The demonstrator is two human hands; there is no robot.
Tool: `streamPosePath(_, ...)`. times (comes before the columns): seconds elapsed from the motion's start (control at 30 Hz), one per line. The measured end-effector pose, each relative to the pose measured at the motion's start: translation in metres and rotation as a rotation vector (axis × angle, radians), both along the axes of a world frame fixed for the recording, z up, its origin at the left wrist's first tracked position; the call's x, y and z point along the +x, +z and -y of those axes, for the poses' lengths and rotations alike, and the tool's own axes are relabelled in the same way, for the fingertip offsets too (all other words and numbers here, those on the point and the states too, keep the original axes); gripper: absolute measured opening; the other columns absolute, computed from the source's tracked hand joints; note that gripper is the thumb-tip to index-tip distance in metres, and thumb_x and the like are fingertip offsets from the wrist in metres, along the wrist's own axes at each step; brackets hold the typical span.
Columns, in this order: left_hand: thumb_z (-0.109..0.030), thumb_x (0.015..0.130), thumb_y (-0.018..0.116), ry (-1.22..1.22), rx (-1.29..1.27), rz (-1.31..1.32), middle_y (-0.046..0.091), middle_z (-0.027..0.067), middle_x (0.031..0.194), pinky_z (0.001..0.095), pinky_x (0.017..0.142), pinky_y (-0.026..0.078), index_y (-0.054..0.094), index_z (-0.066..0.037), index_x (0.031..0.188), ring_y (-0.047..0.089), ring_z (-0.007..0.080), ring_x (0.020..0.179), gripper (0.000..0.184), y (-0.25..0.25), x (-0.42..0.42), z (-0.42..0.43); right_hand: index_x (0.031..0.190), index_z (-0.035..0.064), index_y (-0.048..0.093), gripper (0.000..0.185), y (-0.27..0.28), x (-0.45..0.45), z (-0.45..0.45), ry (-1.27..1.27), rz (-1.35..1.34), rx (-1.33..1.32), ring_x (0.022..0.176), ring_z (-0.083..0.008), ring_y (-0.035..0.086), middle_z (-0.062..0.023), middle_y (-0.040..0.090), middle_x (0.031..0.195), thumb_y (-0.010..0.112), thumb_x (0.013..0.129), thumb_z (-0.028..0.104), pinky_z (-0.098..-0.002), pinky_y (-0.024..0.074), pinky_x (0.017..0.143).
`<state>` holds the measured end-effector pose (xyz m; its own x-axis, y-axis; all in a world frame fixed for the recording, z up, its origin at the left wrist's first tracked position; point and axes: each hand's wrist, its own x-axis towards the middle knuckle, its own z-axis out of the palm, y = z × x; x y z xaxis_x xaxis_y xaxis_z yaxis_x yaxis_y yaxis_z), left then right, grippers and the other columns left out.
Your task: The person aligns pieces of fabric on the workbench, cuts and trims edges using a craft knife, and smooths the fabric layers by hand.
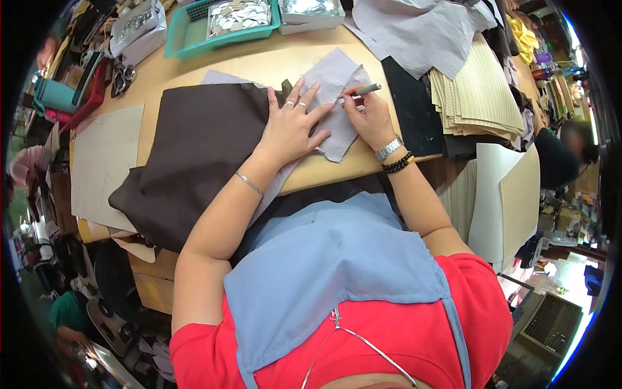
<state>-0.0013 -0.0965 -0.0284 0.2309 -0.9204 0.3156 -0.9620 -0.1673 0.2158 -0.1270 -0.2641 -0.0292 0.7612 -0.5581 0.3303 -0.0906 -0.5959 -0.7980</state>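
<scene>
My left hand (293,123) lies with spread fingers across the edge of a dark brown sheet (201,126) and onto a light grey piece of material (332,72). Thin rings show on its fingers. Close by on the right, my right hand (370,120) grips a pen (369,89), with the tip down near the grey piece and my left fingertips. Whether the tip touches the surface I cannot tell. The brown sheet covers much of the table's left half and hangs over the front edge.
A teal basket (175,47) holding small white pieces stands at the back, beside a white box (311,24). Scissors (120,79) lie back left. On the right are a black sheet (414,107), stacked cream sheets (476,91) and crumpled grey material (421,35). Another person's dark sleeve (556,155) shows far right.
</scene>
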Motion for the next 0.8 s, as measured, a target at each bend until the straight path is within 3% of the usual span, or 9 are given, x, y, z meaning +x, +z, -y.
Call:
streamPosePath(0.17,-0.048,0.086,0.062,-0.016,0.044,0.007,0.042,0.0097,0.149,0.0761,0.106,0.011,0.055,-0.030,0.133,0.031,0.0338,0.142,0.051,0.000,0.001,0.001,0.100,0.0022,0.060,0.013,-0.005,0.000,0.009,-0.019,0.057,0.043,0.073,-0.0212,0.071,-0.0121,0.069,0.086,0.066,0.089,0.007,-0.0311,0.0559,0.060)
streamPosePath(0.4,-0.050,0.088,0.059,-0.006,0.069,0.015,0.042,0.0069,0.150,0.0768,0.105,0.013,0.052,-0.030,0.138,0.030,0.0313,0.143,0.053,0.001,0.000,0.001,0.100,0.0029,0.061,0.012,-0.004,0.004,0.017,-0.062,0.087,0.068,0.074,-0.0195,0.071,-0.0122,0.070,0.087,0.065,0.090,0.008,-0.0295,0.0557,0.060)
streamPosePath(0.5,-0.051,0.089,0.058,-0.004,0.075,0.012,0.041,0.0070,0.150,0.0767,0.105,0.012,0.050,-0.031,0.140,0.032,0.0312,0.142,0.056,0.000,0.000,0.002,0.102,0.0018,0.062,0.011,-0.009,0.006,0.026,-0.067,0.088,-0.054,0.074,-0.0122,0.070,-0.0057,0.067,0.089,0.062,0.094,0.009,-0.0236,0.0541,0.058)
streamPosePath(0.6,-0.052,0.089,0.058,-0.004,0.082,0.009,0.041,0.0066,0.150,0.0765,0.105,0.012,0.048,-0.032,0.141,0.033,0.0310,0.142,0.057,0.000,0.000,0.001,0.100,0.0035,0.061,0.012,-0.008,0.006,0.037,-0.170,0.081,0.147,0.072,-0.0168,0.072,-0.0122,0.071,0.085,0.065,0.091,0.010,-0.0289,0.0555,0.061)
streamPosePath(0.73,-0.052,0.088,0.058,-0.005,0.087,0.017,0.042,0.0062,0.150,0.0763,0.105,0.012,0.048,-0.032,0.141,0.034,0.0308,0.141,0.057,0.000,0.000,0.002,0.103,0.0044,0.060,0.011,-0.006,0.003,0.045,-0.143,0.059,0.188,0.077,-0.0108,0.069,-0.0043,0.068,0.092,0.061,0.096,0.013,-0.0237,0.0543,0.059)
streamPosePath(0.8,-0.052,0.088,0.059,-0.004,0.084,0.017,0.043,0.0062,0.149,0.0763,0.105,0.012,0.048,-0.033,0.141,0.035,0.0307,0.140,0.057,0.000,0.000,0.002,0.103,0.0030,0.059,0.012,-0.005,0.002,0.041,-0.121,0.107,0.257,0.079,-0.0118,0.069,-0.0050,0.067,0.095,0.061,0.096,0.012,-0.0246,0.0559,0.063)
